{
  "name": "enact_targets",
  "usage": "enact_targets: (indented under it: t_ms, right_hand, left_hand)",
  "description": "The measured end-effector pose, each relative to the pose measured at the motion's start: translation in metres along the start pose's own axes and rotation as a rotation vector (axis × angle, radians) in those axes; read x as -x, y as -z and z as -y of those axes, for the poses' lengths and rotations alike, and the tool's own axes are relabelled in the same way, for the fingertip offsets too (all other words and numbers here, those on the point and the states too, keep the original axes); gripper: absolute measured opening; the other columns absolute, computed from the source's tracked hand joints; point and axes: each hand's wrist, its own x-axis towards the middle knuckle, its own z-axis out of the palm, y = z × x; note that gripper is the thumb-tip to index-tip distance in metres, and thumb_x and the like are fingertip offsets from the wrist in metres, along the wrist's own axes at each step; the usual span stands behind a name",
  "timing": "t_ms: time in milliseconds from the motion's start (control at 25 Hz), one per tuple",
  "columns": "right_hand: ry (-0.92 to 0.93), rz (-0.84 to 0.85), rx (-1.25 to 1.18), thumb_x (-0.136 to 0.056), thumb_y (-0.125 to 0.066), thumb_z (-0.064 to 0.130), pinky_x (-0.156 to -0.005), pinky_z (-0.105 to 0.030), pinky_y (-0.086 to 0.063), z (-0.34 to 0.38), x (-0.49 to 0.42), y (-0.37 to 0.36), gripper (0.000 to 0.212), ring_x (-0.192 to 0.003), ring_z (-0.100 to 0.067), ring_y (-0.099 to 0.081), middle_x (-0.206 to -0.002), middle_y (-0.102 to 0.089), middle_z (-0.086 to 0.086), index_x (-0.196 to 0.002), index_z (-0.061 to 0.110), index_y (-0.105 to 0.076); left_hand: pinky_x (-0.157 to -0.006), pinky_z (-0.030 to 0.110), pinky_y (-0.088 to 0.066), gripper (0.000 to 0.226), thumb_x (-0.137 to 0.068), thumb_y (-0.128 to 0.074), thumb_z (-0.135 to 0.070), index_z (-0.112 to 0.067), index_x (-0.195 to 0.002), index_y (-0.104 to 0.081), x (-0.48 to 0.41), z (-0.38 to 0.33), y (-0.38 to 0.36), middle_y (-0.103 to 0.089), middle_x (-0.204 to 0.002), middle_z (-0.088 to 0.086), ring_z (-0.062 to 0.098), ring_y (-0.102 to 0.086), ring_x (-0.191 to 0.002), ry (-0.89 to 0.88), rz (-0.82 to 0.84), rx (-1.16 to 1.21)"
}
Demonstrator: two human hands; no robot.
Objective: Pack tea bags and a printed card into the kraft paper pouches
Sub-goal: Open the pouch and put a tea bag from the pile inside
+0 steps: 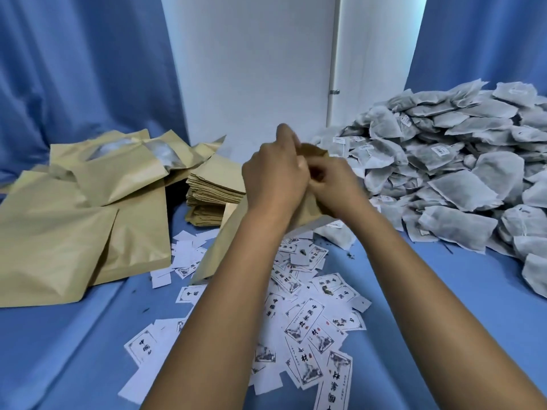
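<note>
A blue cloth covers the surface (414,291) and hangs as drapes on both sides of a white wall panel (251,69) at the back. Above the middle of the surface both hands hold one kraft paper pouch (219,250) tilted, its mouth raised toward the wall and its bottom corner reaching down to the cloth. The left hand (273,176) grips the pouch near its mouth with curled fingers, and the right hand (331,184) pinches the edge of the same opening, touching the left hand; what the pouch holds inside cannot be told. To the right lies a large heap of grey tea bags (450,173), some showing small white tags. Printed cards (307,315) with black characters and ink pictures lie scattered on the cloth under the forearms, some face down and blank. To the left, a stack of flat empty pouches (216,187) sits just beside the held pouch, and farther left lie several filled pouches (74,217), overlapping one another, two of them with a clear window (165,152) showing at the top.
</note>
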Motion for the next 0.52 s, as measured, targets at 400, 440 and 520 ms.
enact_targets:
  t_ms: [400, 440, 520]
  right_hand:
    - [-0.377, 0.779, -0.341, -0.067, -0.079, 0.039, -0.054, -0.024, -0.047, -0.04, 0.076, -0.079, 0.024, -0.058, -0.008, -0.054, -0.073, -0.065, 0.006, -0.081, 0.025, -0.065]
    - [-0.321, 0.722, -0.254, -0.061, -0.081, 0.043, -0.059, -0.025, -0.049, -0.039, 0.081, -0.09, 0.028, -0.061, -0.006, -0.055, -0.073, -0.064, 0.01, -0.078, 0.03, -0.062]
    - [-0.296, 0.659, -0.183, -0.061, -0.082, 0.033, -0.07, -0.035, -0.053, -0.038, 0.083, -0.099, 0.025, -0.065, -0.009, -0.053, -0.075, -0.064, 0.002, -0.072, 0.026, -0.061]
  left_hand:
    - [-0.044, 0.026, -0.027, 0.017, -0.081, -0.048, -0.011, -0.025, -0.078, -0.058, 0.025, 0.032, -0.036, -0.046, -0.048, -0.007, 0.013, -0.044, -0.048, 0.177, -0.075, 0.275]
    - [-0.044, 0.024, -0.027, 0.017, -0.081, -0.049, -0.012, -0.025, -0.076, -0.058, 0.026, 0.033, -0.04, -0.045, -0.047, -0.008, 0.011, -0.043, -0.047, 0.178, -0.055, 0.301]
    - [-0.048, 0.027, -0.029, 0.015, -0.082, -0.052, -0.012, -0.022, -0.074, -0.06, 0.034, 0.035, -0.049, -0.043, -0.045, -0.009, 0.009, -0.04, -0.046, 0.203, 0.025, 0.375]
